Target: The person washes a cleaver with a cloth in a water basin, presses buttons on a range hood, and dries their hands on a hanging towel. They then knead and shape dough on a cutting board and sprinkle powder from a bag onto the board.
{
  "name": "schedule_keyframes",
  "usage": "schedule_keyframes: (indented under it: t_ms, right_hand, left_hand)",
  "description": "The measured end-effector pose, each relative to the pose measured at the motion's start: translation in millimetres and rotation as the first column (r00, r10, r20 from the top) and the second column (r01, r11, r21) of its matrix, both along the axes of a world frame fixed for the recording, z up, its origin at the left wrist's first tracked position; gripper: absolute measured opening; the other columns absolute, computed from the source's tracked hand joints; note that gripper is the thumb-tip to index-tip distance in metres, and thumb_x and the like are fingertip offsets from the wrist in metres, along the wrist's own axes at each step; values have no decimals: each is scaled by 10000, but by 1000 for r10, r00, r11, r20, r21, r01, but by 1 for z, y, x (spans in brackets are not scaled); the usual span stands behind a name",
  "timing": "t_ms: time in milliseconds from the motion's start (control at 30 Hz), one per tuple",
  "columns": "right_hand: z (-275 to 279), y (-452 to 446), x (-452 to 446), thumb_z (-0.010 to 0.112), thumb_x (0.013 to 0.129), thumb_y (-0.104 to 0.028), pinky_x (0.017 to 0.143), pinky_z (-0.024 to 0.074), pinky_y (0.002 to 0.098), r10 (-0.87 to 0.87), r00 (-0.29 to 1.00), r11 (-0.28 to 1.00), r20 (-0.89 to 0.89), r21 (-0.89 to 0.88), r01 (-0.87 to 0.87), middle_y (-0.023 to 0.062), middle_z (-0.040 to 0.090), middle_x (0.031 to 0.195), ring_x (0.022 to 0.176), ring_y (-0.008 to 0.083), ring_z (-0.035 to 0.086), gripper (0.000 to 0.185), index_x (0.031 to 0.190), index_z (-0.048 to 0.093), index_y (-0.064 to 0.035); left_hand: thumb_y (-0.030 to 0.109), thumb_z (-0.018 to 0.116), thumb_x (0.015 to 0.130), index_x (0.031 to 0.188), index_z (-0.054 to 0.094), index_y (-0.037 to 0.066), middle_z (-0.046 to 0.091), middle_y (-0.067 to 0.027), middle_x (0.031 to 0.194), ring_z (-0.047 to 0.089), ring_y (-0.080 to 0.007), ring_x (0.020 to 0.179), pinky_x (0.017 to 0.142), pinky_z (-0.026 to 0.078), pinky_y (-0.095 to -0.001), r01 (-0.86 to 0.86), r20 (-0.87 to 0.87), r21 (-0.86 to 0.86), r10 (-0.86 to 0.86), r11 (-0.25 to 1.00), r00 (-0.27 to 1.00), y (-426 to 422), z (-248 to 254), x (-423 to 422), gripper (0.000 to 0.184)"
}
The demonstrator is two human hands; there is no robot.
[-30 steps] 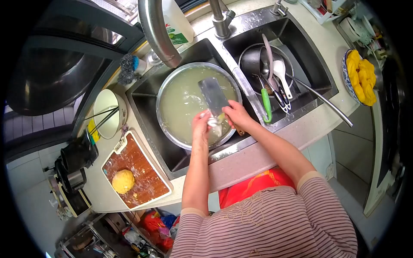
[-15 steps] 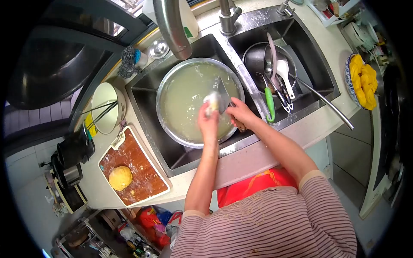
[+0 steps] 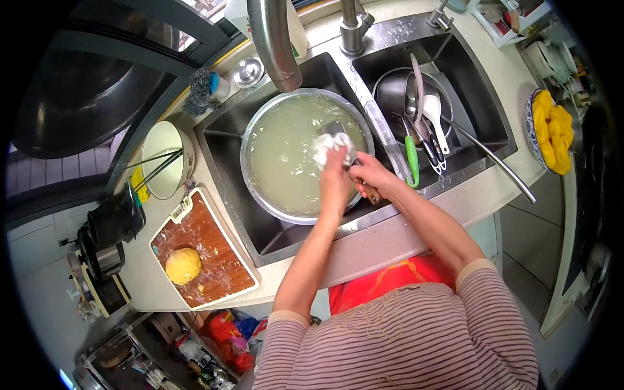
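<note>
A large metal basin (image 3: 248,170) of cloudy water stands in the left sink. Above the water, my left hand (image 3: 335,179) is closed around a crumpled white cloth (image 3: 331,148) pressed over the blade of a kitchen knife (image 3: 333,128). Only the dark upper part of the blade shows past the cloth. My right hand (image 3: 372,174) grips the knife's wooden handle near the basin's right rim. Both hands are close together, the left one nearer the blade.
The right sink holds a pot (image 3: 388,84), a white spoon (image 3: 434,116) and other utensils. A faucet (image 3: 276,49) hangs over the basin. Yellow dough (image 3: 184,265) lies on a cutting board (image 3: 224,260) at left, near a white pot (image 3: 161,156). A patterned bowl (image 3: 532,123) holds yellow pieces.
My left hand has shifted right with the cloth, which now covers most of the blade. The right hand still grips the handle, and the whole view has shifted slightly.
</note>
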State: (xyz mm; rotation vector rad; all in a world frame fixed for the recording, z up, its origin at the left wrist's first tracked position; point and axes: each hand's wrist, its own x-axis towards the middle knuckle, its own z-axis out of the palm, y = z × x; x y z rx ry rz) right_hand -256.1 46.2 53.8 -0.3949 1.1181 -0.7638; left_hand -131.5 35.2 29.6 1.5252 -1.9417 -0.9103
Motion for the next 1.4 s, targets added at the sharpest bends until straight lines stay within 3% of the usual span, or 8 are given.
schedule_keyframes:
  t_ms: [333,433,633,933,1133,1233,1300,1400]
  right_hand:
    - [0,3,6,477,693,-1,314,386,248,124,992,992,30,-16,-124,26,440,568,382,103,426,315,1003,427,-25]
    - [-15,4,13,499,709,-44,319,393,275,135,991,991,-7,-4,-135,41,465,604,390,115,443,315,1017,431,-36]
    - [0,7,5,495,701,-29,321,400,247,194,980,980,-53,65,-190,26,453,567,386,99,450,287,985,452,-40]
    - [5,6,6,475,706,-21,326,399,260,245,966,969,-86,34,-243,25,451,559,372,106,435,329,1033,442,-27]
    - [-7,-1,9,461,730,-24,339,386,259,67,992,995,-105,-69,-75,49,452,585,410,115,440,314,1042,421,-36]
    - [-19,-7,18,489,739,-68,340,383,267,-15,995,999,-103,-36,11,38,456,573,418,112,450,325,1057,426,-42]
    - [-22,-11,24,492,736,-63,337,384,271,-69,995,998,-66,-2,70,37,451,571,412,113,444,304,1033,428,-43]
    - [-15,-12,22,488,738,-47,328,375,266,-74,996,997,-54,4,75,37,449,569,398,112,433,313,1044,424,-43]
  left_hand:
    - [-60,460,753,1144,557,86,564,-179,1113,529,-236,1018,836,424,-318,-295,-213,340,379,893,900,-61,-33,53,428]
    - [-73,469,708,1053,602,52,613,-159,992,534,-282,949,819,433,-350,-109,171,-152,135,982,976,-27,-5,25,390]
    - [-80,468,684,1011,616,25,601,-167,1009,518,-328,945,861,405,-384,-14,30,-286,24,958,999,-43,-11,8,374]
    - [-95,448,682,1031,615,62,592,-183,1018,527,-324,951,837,421,-381,-58,32,-174,64,983,997,-42,-13,21,417]
    - [-64,436,718,1071,597,62,589,-183,921,567,-284,870,778,448,-332,-377,-239,352,472,857,848,-58,-31,64,408]
    - [-57,434,742,1096,575,49,564,-177,946,564,-268,892,776,449,-334,-239,-196,104,255,965,947,-31,-33,57,395]
    - [-61,444,739,1110,558,45,544,-174,998,546,-272,930,819,427,-344,-218,-88,344,263,913,961,-10,-3,34,402]
    - [-63,494,692,980,570,19,576,-149,833,565,-275,770,714,446,-338,-130,-57,-121,124,984,991,1,-21,29,308]
